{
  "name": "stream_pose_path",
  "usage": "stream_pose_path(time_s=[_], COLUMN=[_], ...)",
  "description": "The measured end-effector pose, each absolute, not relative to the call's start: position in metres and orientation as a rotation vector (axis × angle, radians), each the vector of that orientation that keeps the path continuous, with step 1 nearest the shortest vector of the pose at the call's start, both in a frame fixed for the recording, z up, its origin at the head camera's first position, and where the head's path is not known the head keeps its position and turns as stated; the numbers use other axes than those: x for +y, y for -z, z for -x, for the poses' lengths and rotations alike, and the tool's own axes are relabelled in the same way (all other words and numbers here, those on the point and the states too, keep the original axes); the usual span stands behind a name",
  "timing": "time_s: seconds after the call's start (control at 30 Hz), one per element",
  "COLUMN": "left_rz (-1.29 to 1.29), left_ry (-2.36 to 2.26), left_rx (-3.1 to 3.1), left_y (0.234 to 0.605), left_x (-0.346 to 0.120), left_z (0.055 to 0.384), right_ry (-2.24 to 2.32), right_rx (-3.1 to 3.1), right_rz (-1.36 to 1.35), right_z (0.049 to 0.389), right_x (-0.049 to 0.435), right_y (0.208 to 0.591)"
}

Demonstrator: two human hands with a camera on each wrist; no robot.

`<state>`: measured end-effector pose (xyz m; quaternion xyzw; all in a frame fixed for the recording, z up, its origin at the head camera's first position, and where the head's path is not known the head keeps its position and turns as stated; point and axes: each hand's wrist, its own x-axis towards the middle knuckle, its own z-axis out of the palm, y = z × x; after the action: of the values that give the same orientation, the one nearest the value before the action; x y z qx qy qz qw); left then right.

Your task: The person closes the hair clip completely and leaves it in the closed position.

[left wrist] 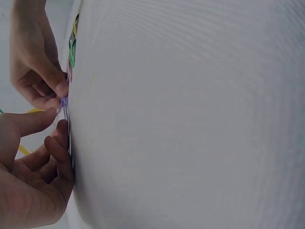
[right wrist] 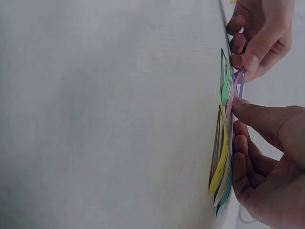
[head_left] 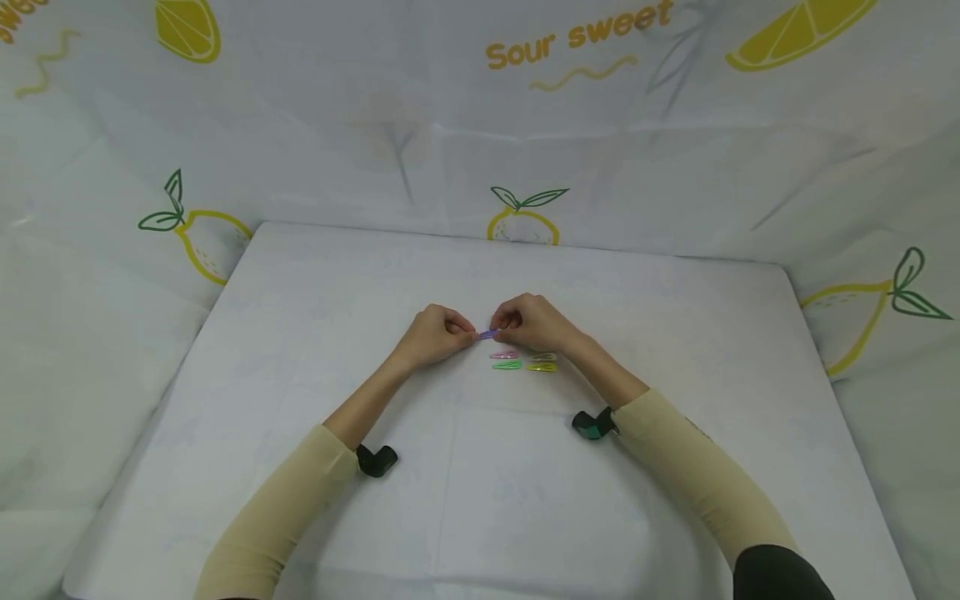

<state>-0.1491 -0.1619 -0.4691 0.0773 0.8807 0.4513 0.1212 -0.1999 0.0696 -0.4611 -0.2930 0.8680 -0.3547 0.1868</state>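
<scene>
A purple snap hair clip (head_left: pixel 487 334) is held between the two hands, low over the white table. My left hand (head_left: pixel 441 335) pinches its left end between thumb and finger. At the other end, the right hand (head_left: pixel 534 323) grips it the same way. The right wrist view shows the purple clip's (right wrist: pixel 241 82) thin arms spread apart. Just in front of the hands lie a pink clip (head_left: pixel 504 355), a green clip (head_left: pixel 507 365), a yellow clip (head_left: pixel 542 367) and a pale clip (head_left: pixel 543 357). In the right wrist view a teal clip (right wrist: pixel 223 200) shows behind the yellow one.
The white tabletop (head_left: pixel 480 500) spreads around both forearms. White cloth printed with lemons (head_left: pixel 522 227) hangs behind the table and at its sides. A small dark device is strapped at each wrist, the left one (head_left: pixel 377 461) and the right one (head_left: pixel 594 425), low over the table.
</scene>
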Motion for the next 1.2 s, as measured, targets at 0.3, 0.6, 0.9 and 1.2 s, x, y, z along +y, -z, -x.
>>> stream_pose_path(time_s=[0.3, 0.6, 0.9, 1.2], left_rz=[-0.216, -0.258, -0.283, -0.269], left_ry=[-1.321, -1.286, -1.313, -1.375], left_rx=[2.558, 2.576, 2.571, 2.535], left_y=[0.469, 0.471, 0.471, 0.467], left_x=[-0.161, -0.161, -0.16, -0.157], left_z=[0.148, 0.145, 0.143, 0.138], right_ry=[1.019, 1.05, 1.079, 1.105], right_rx=[2.442, 2.451, 2.462, 2.459], right_rz=[0.852, 0.863, 0.863, 0.859], right_z=[0.199, 0.196, 0.193, 0.192], right_x=[0.07, 0.072, 0.074, 0.077], right_y=[0.464, 0.466, 0.462, 0.454])
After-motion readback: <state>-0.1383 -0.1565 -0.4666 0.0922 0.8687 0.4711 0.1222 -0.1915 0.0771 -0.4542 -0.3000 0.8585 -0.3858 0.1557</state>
